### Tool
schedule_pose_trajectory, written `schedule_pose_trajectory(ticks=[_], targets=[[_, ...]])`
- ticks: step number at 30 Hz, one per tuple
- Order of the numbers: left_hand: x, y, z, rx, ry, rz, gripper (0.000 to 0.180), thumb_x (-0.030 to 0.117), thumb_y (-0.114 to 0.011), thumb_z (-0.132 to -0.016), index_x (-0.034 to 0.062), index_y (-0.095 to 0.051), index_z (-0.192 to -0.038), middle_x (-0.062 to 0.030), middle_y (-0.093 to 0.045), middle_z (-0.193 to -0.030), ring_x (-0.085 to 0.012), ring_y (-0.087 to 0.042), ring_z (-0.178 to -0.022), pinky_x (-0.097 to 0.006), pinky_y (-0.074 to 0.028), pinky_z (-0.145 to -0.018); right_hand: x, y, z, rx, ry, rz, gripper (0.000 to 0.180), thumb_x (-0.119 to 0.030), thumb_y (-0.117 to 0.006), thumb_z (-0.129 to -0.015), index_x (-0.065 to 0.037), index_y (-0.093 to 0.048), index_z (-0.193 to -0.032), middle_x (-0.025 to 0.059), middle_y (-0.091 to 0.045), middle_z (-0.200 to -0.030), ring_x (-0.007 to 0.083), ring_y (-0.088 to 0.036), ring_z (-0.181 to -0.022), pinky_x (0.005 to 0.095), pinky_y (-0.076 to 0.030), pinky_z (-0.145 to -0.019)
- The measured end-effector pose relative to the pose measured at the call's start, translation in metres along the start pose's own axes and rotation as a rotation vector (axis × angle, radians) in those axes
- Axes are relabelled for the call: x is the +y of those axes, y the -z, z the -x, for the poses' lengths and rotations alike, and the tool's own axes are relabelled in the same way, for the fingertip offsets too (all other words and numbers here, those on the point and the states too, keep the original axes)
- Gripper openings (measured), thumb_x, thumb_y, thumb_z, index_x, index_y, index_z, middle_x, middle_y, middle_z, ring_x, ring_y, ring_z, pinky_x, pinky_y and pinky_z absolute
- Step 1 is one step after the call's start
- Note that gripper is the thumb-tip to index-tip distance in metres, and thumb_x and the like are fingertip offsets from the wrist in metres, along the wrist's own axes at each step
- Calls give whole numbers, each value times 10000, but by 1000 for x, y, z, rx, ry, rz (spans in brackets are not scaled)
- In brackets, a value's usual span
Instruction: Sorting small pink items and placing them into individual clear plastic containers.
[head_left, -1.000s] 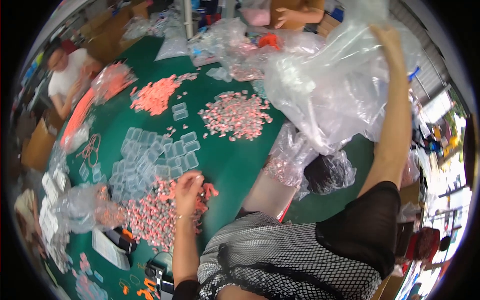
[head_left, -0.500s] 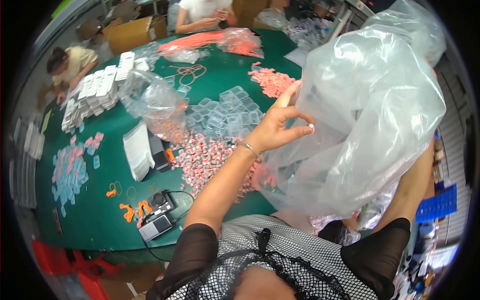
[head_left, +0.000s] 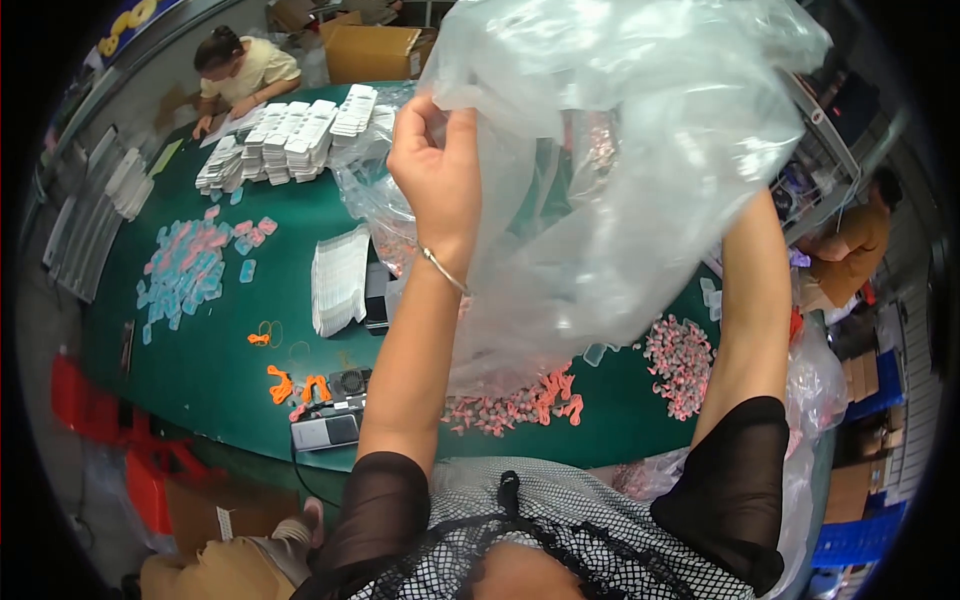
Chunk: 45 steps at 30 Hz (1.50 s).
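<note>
A large clear plastic bag (head_left: 650,240) hangs raised over the table in front of me, bunched and creased. My left hand (head_left: 435,165) is closed on the bag's left edge, with thumb and fingers pinched together. The right forearm reaches up to the bag's right side, but that hand is hidden behind the plastic. Below the bag lies a heap of small pink and grey pieces (head_left: 500,412), with several longer coral-pink pieces (head_left: 555,393) at its right. Another heap of pink and grey pieces (head_left: 680,365) sits beside my right forearm.
The green table (head_left: 230,385) holds stacked white cards (head_left: 290,140), blue and pink pieces (head_left: 190,265), a white paper stack (head_left: 340,280), orange cords (head_left: 315,388) and a small grey device (head_left: 325,432). One person (head_left: 245,75) sits at the far left, another (head_left: 850,240) at the right.
The bag has moved left and up in view, and my left hand has gone from loosely spread beside it to gripping its edge. My view has turned, showing a heap at the right.
</note>
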<state>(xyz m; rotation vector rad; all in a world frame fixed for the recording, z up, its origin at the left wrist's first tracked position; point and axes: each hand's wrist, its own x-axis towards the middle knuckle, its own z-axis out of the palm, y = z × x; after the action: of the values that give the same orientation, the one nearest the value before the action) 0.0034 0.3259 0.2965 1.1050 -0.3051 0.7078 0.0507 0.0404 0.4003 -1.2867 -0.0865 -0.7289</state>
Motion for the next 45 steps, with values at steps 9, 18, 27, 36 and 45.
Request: schedule_pose_trajectory(ticks=[9,18,27,36,45], targets=[[-18,6,-26,76,-462,-401,166,18,-639,-816,-27,-599,-971,-71,-609,-971,-149,-605,-858,-258,-496,-752,119,53,11,-122,-623,-121,379,-330,-534,-936,-33,-550,-1172,127,-631,-1015,226,-634,-848,373,-511,-749],[-49,-9,-21,-142,-770,-985,172,31,-652,-725,33,-592,-886,-115,-612,-996,-288,-591,-863,-372,-502,-734,229,80,19,-51,-461,-204,411,-311,-565,-921,-18,-533,-1208,119,-620,-1101,234,-620,-982,377,-504,-840],[-101,-18,16,-541,-608,-1152,110,47,-589,-741,12,-551,-838,-145,-577,-914,-298,-593,-815,-377,-516,-678,173,128,102,228,3,36,404,-181,-609,-894,8,-507,-1236,116,-586,-1178,266,-574,-1087,393,-481,-875],[-77,-90,55,-477,-561,-1057,83,72,-583,-704,24,-575,-771,-129,-541,-828,-260,-589,-795,-342,-529,-623,97,59,198,-687,581,950,336,-37,-622,-725,4,-602,-1058,204,-584,-1113,345,-569,-1035,429,-439,-884],[-40,-72,9,-264,-646,-979,130,100,-593,-725,5,-614,-811,-130,-552,-852,-264,-581,-832,-334,-517,-636,161,124,163,-1079,520,1824,338,-207,-667,-726,-104,-642,-1047,166,-652,-937,347,-573,-1009,563,-389,-917]])
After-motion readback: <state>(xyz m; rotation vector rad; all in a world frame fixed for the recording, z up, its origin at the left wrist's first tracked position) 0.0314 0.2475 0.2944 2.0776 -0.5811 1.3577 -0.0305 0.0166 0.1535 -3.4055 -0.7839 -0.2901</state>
